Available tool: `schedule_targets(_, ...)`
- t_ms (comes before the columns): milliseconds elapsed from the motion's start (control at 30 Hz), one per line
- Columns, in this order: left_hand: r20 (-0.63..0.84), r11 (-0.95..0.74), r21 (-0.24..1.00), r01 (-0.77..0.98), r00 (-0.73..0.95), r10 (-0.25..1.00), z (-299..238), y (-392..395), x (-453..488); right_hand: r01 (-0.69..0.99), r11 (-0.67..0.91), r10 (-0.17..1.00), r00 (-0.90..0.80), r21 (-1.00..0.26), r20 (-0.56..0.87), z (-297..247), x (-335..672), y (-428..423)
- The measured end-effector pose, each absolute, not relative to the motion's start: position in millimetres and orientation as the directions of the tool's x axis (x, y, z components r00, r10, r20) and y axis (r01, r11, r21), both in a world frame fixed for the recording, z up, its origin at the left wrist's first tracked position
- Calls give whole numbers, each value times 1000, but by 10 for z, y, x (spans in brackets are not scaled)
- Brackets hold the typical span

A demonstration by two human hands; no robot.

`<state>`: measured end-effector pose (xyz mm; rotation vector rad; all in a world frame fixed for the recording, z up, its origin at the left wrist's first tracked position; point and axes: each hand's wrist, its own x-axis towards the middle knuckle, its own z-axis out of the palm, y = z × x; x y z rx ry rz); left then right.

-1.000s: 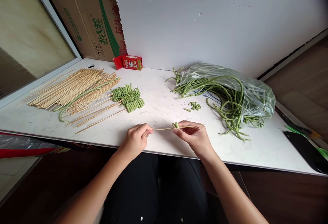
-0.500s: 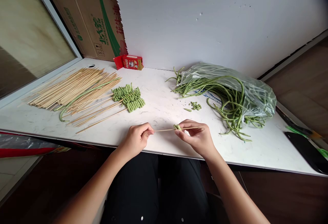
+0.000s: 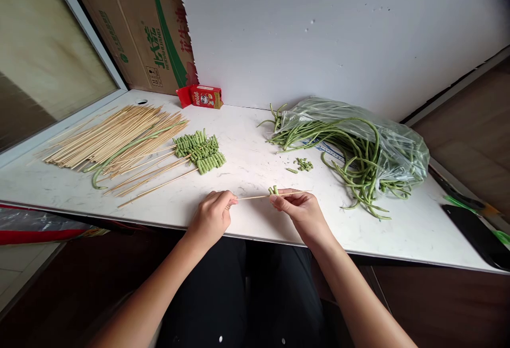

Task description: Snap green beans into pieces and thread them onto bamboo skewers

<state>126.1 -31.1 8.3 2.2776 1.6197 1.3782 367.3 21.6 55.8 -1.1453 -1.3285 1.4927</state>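
My left hand pinches the left end of a thin bamboo skewer held level over the front of the white table. Threaded on the skewer is a short green bean piece, and my right hand pinches it with thumb and fingers. Behind my right hand lie a few loose cut bean pieces. A clear plastic bag of long green beans sits to the right.
A pile of bare skewers with one long bean across it lies at the left. Finished bean skewers lie beside them. A small red carton and a cardboard box stand at the back. A black phone lies at the far right.
Both hands have shifted slightly up and away from me with the skewer. The bean piece stays under my right fingers on the skewer.
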Motion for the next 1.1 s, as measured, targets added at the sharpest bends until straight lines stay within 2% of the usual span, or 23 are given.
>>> schedule_targets(133,563,-356,536,765,-9,827,97,-308,1255,114,-34,902,-424,-993,-79,575,3858,332)
schedule_targets(233,549,-321,543,776,-39,835,109,-303,1261,347,138,956,-290,-928,33,547,4094,579)
schedule_targets(333,546,-315,545,777,-44,836,104,-301,1266,656,275,960,-148,-703,237,473,4283,897)
schedule_targets(400,537,-313,551,773,-41,843,94,-300,1264,777,352,924,-199,-522,326,432,4331,1076)
schedule_targets(533,510,-301,558,773,-33,859,72,-295,1258,877,405,894,-321,-257,313,429,4271,1244)
schedule_targets(600,507,-303,559,772,-30,861,72,-292,1257,898,402,891,-340,-177,302,456,4226,1241)
schedule_targets(667,511,-310,559,769,-25,859,80,-293,1258,902,405,881,-341,-149,328,485,4206,1205)
schedule_targets(733,515,-319,560,765,-20,857,93,-295,1259,881,427,866,-334,-204,373,506,4214,1149)
schedule_targets(767,517,-322,560,763,-18,856,100,-296,1260,857,439,863,-319,-271,390,510,4227,1114)
schedule_targets(833,520,-326,557,764,-15,854,111,-299,1261,765,415,892,-233,-493,388,503,4258,1028)
schedule_targets(900,523,-327,549,769,-10,852,115,-300,1260,562,310,946,-105,-767,306,475,4287,919)
schedule_targets(967,525,-329,536,777,-2,851,112,-303,1258,267,166,985,-7,-949,170,434,4301,793)
schedule_targets(1033,525,-331,523,785,9,851,104,-306,1255,11,53,998,35,-999,53,397,4301,663)
schedule_targets(1100,522,-334,517,788,19,853,95,-310,1250,-155,-22,999,41,-988,-29,383,4292,545)
